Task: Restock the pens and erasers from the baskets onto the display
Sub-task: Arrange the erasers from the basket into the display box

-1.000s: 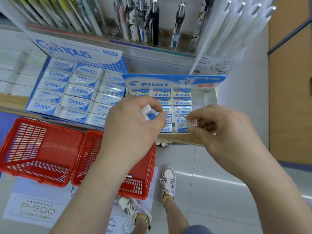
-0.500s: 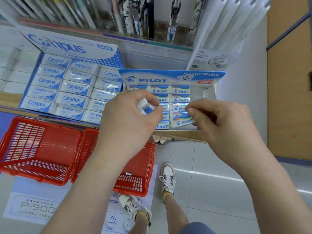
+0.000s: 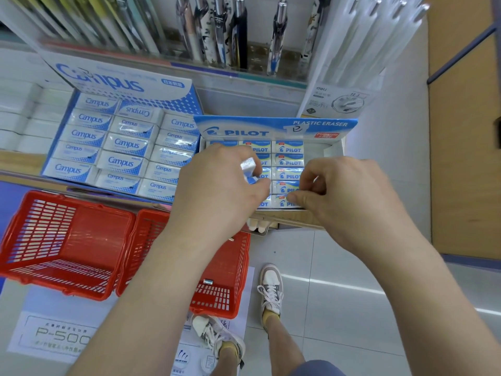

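The blue-and-white Pilot eraser box (image 3: 336, 151) stands on the shelf edge with rows of wrapped erasers lying face up. My right hand (image 3: 344, 202) pinches one Pilot eraser (image 3: 283, 202) with thumb and fingertips; it lies in the front row, right column. My left hand (image 3: 217, 191) hovers over the box's left side, closed around spare Pilot erasers (image 3: 249, 169), one white end sticking up above my fingers. Two red baskets sit on the floor below: the left basket (image 3: 67, 240) and the right basket (image 3: 225, 283), partly hidden by my left forearm.
A Campus eraser box (image 3: 122, 142), well filled, stands left of the Pilot box. Upright pens (image 3: 238, 36) fill the rack above, with white boxed pens (image 3: 360, 44) at right. A paper sheet marked P-500 (image 3: 59, 337) lies under the baskets. My feet stand on the tiled floor.
My right hand turned its eraser label-up and lowered it into the Pilot box's front row. My left hand stayed over the box, still holding its erasers.
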